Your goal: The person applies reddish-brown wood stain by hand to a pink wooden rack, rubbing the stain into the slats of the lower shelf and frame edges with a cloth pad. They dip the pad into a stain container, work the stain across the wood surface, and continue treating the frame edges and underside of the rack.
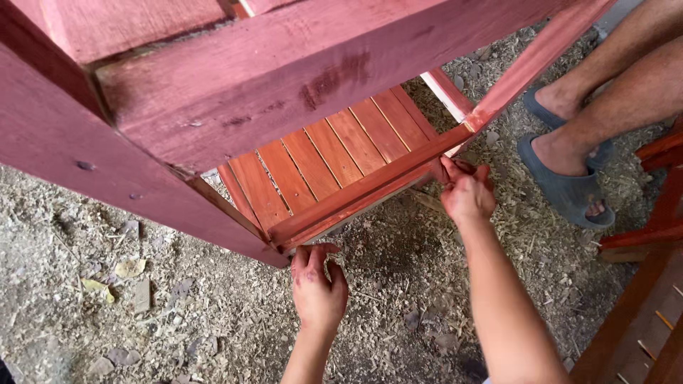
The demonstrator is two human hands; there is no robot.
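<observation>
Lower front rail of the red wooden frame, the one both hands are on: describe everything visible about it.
The lower front rail is a straight wooden bar stained reddish, paler along its underside edge. It runs diagonally from the near leg up to the far leg, just in front of a slatted shelf of orange-brown boards. The left hand touches its underside at the near joint; the right hand pinches near the far end. Below lies gravel ground strewn with sawdust.

- Single head-worn view, looking steeply down past a red-stained wooden frame (284,85), which fills the upper picture at close range.
- Beyond it lies sawdust-strewn ground (178,313), farther off.
- No second view shares the scene.
</observation>
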